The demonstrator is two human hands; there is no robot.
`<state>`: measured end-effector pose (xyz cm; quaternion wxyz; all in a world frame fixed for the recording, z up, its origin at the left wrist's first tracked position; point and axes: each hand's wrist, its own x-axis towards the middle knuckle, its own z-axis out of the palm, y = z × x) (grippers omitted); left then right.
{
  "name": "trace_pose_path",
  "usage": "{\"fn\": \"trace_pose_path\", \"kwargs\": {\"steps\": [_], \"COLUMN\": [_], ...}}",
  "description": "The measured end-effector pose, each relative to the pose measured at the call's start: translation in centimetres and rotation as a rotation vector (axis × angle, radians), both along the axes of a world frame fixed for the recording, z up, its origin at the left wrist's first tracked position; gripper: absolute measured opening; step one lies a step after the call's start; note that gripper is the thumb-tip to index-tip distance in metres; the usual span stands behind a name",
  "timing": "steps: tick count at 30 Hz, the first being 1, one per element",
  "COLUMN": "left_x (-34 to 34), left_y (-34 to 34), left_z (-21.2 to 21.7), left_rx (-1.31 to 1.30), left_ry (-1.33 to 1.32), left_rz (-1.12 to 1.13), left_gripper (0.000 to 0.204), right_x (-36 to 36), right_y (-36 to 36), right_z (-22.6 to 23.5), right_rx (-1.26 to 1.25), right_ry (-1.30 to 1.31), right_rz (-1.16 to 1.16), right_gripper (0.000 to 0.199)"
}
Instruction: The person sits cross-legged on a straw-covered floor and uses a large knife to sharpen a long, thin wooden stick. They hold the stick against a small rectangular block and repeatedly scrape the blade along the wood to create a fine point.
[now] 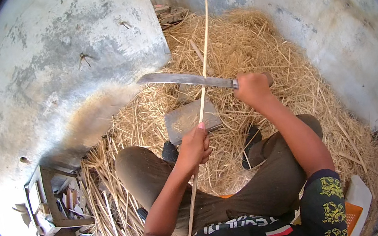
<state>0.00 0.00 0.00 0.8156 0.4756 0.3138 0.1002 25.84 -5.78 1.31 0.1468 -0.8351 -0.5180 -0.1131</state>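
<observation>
My left hand [194,147] is closed round a long, pale wooden stick [202,104], thumb lying along it. The stick slants from beside my lap up toward the far wall. In my right hand [253,89] is the handle of a machete [176,78], its long grey blade pointing left. The blade crosses the stick above my left hand and touches it there. Beyond my left hand a flat grey block [191,118] lies among the shavings, under the stick.
Straw-like shavings [245,39] cover the floor ahead and to the right. Weathered walls [80,51] rise on both sides. A bundle of thin sticks [110,209] lies left of my knee, by a wooden frame [56,197] holding scraps. Orange plastic [354,215] shows beside my hip.
</observation>
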Motion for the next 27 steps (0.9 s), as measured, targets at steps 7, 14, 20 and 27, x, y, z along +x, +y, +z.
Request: {"fn": "trace_pose_path", "kwargs": {"steps": [7, 14, 20, 27], "left_x": [-0.5, -0.5, -1.4, -1.2], "left_y": [-0.4, -1.6, -2.5, -2.5], "left_z": [0.0, 0.4, 0.9, -0.1], "left_rx": [-0.044, -0.035, -0.064, 0.021], "left_ry": [-0.057, -0.029, -0.021, -0.026], "left_rz": [-0.016, -0.089, -0.101, -0.146], "left_gripper": [0.035, 0.04, 0.038, 0.038], "right_x": [-1.3, 0.2, 2.9, 1.8], "right_y": [-0.6, -1.6, -2.2, -1.3], "right_z": [1.7, 3.1, 1.0, 1.4], "right_rx": [-0.147, -0.098, 0.038, 0.088], "right_ry": [-0.109, 0.006, -0.153, -0.176], "right_rz": [-0.02, -0.313, 0.001, -0.041], "right_gripper": [0.018, 0.021, 0.016, 0.016]}}
